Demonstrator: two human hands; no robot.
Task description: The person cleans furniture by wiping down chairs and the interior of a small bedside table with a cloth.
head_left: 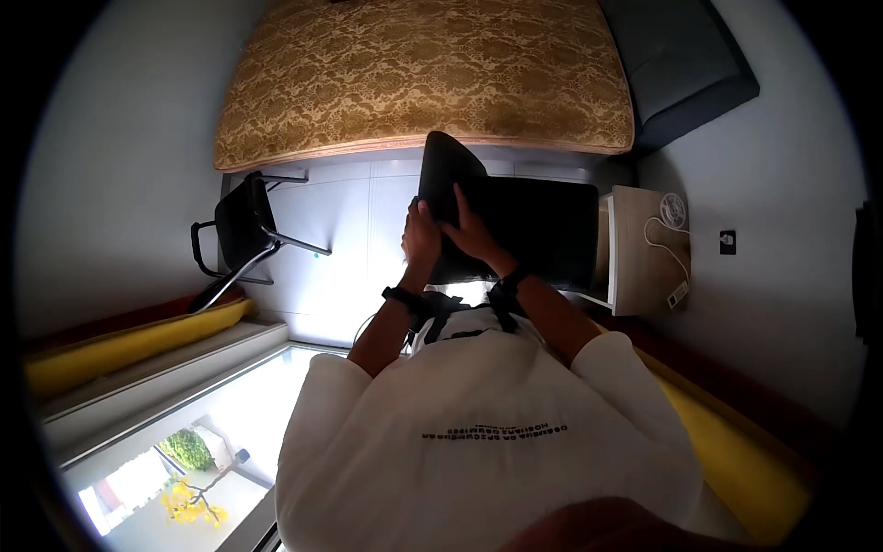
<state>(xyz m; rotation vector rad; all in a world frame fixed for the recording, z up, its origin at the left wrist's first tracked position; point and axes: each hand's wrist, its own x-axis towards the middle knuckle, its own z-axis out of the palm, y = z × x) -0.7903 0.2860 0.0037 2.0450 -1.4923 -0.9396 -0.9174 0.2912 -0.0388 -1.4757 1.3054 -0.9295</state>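
A dark, flat piece (538, 230), black and roughly rectangular, lies in front of my body; its kind is hard to make out in the shadow. At its left end a black rounded flap (449, 161) sticks up at an angle towards the bed. My left hand (422, 235) is closed round the flap's left edge, with some fingers hidden behind it. Beside it, my right hand (474, 232) rests against the black surface with a finger stretched out and the thumb apart. Dark bands circle both wrists.
Ahead is a bed with a gold patterned mattress (423, 74). A black chair (244, 225) stands at the left on pale floor tiles. At the right, a wooden cabinet (644, 262) carries a white cable (676, 244). A bright window (184, 460) is at lower left.
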